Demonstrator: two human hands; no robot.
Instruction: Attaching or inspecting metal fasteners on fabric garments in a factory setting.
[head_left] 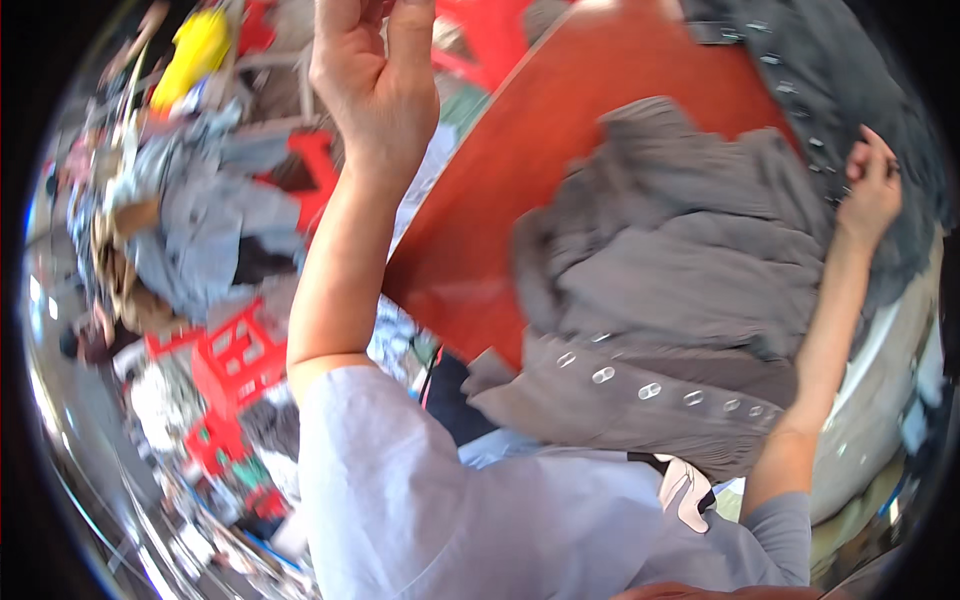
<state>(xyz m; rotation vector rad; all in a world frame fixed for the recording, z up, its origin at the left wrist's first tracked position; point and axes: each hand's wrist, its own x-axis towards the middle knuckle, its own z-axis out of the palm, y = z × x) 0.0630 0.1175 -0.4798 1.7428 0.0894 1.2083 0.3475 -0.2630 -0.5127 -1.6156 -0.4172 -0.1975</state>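
A crumpled grey-brown garment lies on the red tabletop in front of me. A row of shiny round fasteners runs along its near band, which hangs close to my body. My left hand is raised at the top, left of the tabletop; the upper edge of the picture cuts off its fingertips. Over on the right, my right hand is at a dark grey garment that also carries shiny fasteners. Its fingers are bent together, and what they pinch, if anything, cannot be made out.
Heaps of light blue clothing lie to the left, among red plastic stools. Farther off is a yellow item. A pale, rounded surface is beside my right arm. People show blurred at the far left.
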